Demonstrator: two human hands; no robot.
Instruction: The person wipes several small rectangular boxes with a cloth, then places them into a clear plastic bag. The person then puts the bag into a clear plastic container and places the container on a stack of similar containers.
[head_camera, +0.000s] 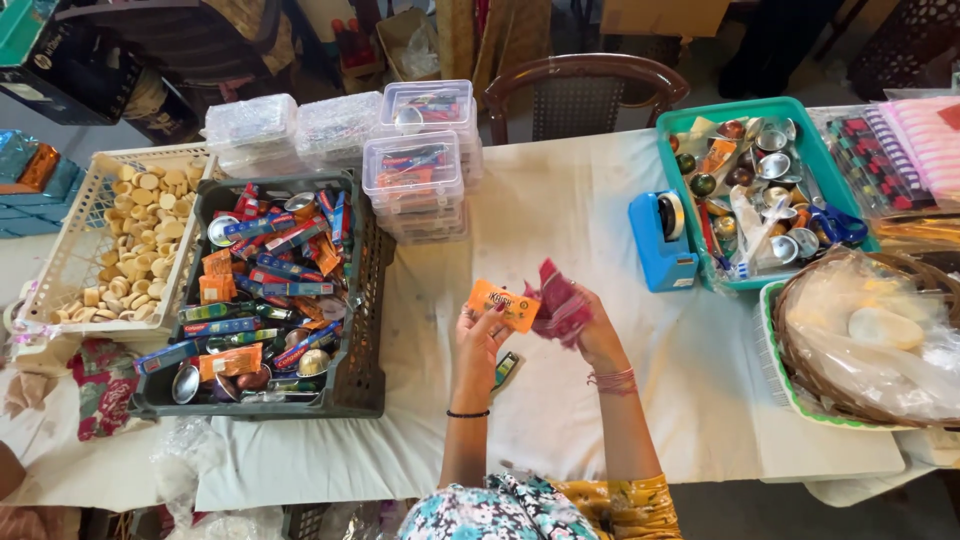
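Head view: orange packet (505, 304) in left hand (478, 335).

A glossy orange foil sachet (504, 304) and crinkled dark red plastic wrappers (560, 306) sit above a matt white cloth table cover (560, 210). Nearby, a dark grey plastic lattice crate (365, 300) holds shiny small metal bowls (185, 384).

Orange flat sachet (505, 304) above table centre; clear lidded boxes (415, 170) stacked beyond; blue and orange packets (265, 275) in dark crate.
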